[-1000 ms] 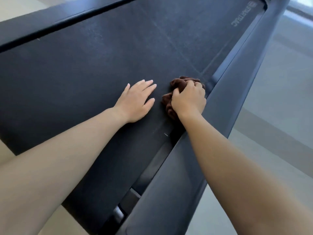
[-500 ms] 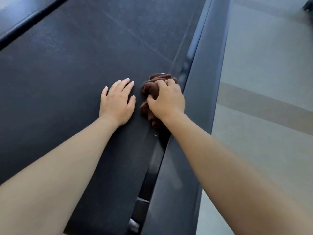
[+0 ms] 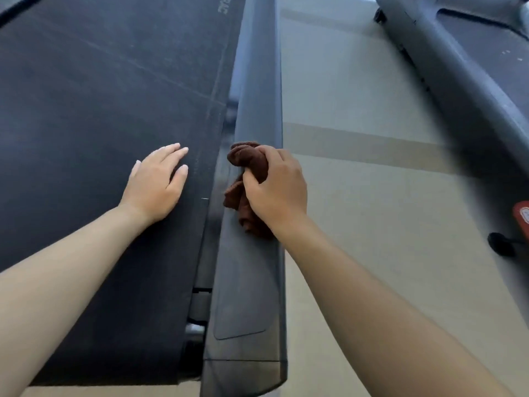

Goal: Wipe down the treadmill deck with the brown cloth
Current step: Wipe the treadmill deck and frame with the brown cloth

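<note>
Along the side rail (image 3: 257, 81), sweep long strokes, right grip (image 3: 276, 193) curled round the brown cloth (image 3: 247, 160). Brace left grip (image 3: 156, 183) flat and wide on the treadmill deck (image 3: 100, 96).

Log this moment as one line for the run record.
right hand: grips brown cloth, pressed on side rail | left hand: flat on belt | fingers: straight

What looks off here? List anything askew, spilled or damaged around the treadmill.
Nothing spilled or broken. The black treadmill belt carries faint pale streaks, likely dust or scuffs. The right hand grips the bunched brown cloth on the grey side rail; the left hand rests flat on the belt.
</note>
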Action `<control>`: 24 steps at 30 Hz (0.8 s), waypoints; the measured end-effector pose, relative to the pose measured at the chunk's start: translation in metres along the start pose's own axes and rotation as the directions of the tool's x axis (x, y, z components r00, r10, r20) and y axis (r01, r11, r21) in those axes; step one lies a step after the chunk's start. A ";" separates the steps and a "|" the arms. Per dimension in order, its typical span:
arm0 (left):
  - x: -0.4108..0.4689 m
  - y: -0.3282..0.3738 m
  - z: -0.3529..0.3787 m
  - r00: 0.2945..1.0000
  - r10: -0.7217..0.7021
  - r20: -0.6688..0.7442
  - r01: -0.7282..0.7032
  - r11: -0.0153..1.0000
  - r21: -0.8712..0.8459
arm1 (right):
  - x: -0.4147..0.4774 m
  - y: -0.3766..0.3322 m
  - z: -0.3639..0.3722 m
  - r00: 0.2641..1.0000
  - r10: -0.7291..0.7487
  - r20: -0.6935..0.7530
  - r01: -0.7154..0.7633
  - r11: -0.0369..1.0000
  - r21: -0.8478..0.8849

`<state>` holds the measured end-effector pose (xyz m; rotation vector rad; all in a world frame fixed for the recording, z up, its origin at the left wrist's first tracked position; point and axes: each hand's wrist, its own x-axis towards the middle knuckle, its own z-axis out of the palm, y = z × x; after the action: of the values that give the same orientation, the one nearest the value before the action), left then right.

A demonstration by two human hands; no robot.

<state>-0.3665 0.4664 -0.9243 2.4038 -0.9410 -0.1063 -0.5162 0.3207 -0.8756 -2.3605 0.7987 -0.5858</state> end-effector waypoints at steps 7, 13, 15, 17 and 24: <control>-0.014 0.146 0.035 0.962 0.262 0.077 -0.259 0.965 -0.048 | -0.015 0.094 -0.123 0.998 0.060 -0.022 -0.060 0.998 -0.014; -0.020 0.308 0.089 0.900 0.392 0.191 -0.395 0.919 -0.025 | -0.015 0.195 -0.280 0.993 0.119 -0.011 -0.119 0.988 -0.094; -0.017 0.365 0.111 0.892 0.411 0.189 -0.413 0.910 -0.033 | -0.011 0.232 -0.334 0.989 0.147 -0.016 -0.148 0.983 -0.106; -0.012 0.425 0.138 0.887 0.426 0.180 -0.424 0.904 -0.052 | -0.006 0.272 -0.386 0.988 0.153 -0.027 -0.155 0.978 -0.139; -0.007 0.621 0.253 0.866 0.444 0.229 -0.423 0.896 -0.138 | -0.008 0.429 -0.512 0.986 0.159 -0.056 -0.166 0.971 -0.171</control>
<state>-0.8144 -0.0215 -0.8160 2.0732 -1.5449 -0.2849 -0.9807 -0.1486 -0.7720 -2.4162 1.0910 -0.5159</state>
